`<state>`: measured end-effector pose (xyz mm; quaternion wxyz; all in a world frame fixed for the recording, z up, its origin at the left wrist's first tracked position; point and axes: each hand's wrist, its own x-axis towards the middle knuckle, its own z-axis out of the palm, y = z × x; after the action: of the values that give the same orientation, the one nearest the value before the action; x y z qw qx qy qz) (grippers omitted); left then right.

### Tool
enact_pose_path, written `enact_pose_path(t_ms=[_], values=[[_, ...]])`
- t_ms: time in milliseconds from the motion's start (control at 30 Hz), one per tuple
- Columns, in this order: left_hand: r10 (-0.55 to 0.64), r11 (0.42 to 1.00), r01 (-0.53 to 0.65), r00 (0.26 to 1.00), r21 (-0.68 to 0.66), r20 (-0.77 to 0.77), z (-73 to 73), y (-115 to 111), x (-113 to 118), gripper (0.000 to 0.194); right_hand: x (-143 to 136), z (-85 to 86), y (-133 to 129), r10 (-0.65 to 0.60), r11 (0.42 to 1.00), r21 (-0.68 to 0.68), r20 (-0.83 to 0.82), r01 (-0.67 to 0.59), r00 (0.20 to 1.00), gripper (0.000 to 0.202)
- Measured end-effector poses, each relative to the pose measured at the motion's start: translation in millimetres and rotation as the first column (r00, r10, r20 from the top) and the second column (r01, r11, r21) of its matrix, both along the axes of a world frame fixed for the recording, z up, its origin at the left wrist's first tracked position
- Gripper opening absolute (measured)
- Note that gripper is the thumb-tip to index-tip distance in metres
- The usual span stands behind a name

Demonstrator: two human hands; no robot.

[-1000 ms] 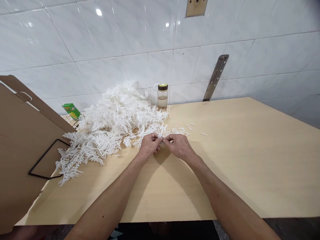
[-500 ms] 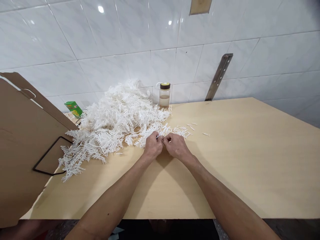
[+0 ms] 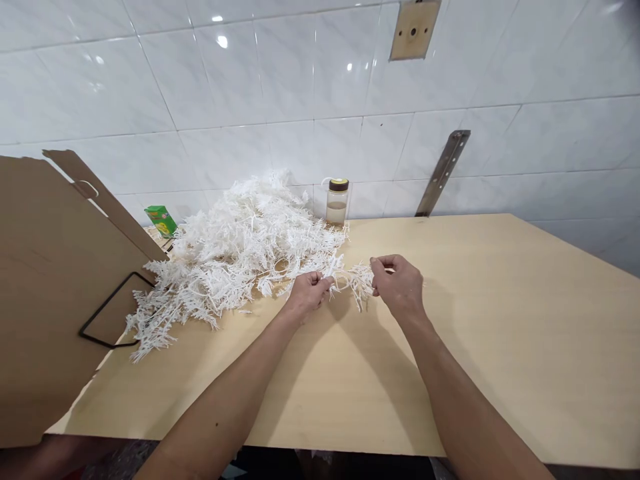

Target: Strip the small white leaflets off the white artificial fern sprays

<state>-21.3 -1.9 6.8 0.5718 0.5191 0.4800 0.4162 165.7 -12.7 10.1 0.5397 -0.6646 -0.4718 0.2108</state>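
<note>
My left hand point(image 3: 311, 292) is closed, with thumb and forefinger pinching the stem of a white artificial leaf sprig point(image 3: 359, 283). The sprig's feathery end spreads over the tabletop toward my right hand point(image 3: 399, 283). That hand is also closed in a pinch, its fingertips at the sprig's right edge; exactly what lies between them is partly hidden. A large heap of similar white artificial foliage point(image 3: 250, 233) lies tangled just left of and behind my left hand.
A cardboard box point(image 3: 55, 300) with a black wire frame point(image 3: 107, 320) stands at the left. Against the tiled wall are a green box point(image 3: 161, 221), a drink bottle point(image 3: 337, 203) and a perforated metal bar point(image 3: 443, 175). The wooden tabletop point(image 3: 510, 333) extends right.
My hands have separated: the right one moved right, while the left stays near the heap. The sprig now shows between them. The view has tilted up slightly.
</note>
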Motion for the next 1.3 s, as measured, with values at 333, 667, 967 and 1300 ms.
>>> enact_pose_path(t_ms=[333,667,967,1300], values=[[-0.008,0.998,0.012,0.998,-0.069,0.066,0.6,2.9,-2.4,0.034,-25.5,5.5,-11.9,0.345,0.938,-0.053,0.238,-0.342,0.908,0.028],[-0.016,0.998,0.024,0.992,-0.066,0.124,2.8,2.2,-2.1,0.033,-39.4,2.3,-14.8,0.397,0.915,-0.174,0.222,-0.364,0.891,0.024],[-0.038,0.999,0.038,0.999,-0.015,0.023,4.6,-0.2,-1.9,0.035,-44.9,-6.1,-15.9,0.394,0.914,-0.093,0.431,-0.395,0.811,0.021],[0.111,0.994,-0.106,0.981,0.040,-0.158,-9.9,4.1,1.8,0.035,-54.2,-18.6,-21.1,0.436,0.852,-0.072,0.646,-0.519,0.627,0.017]])
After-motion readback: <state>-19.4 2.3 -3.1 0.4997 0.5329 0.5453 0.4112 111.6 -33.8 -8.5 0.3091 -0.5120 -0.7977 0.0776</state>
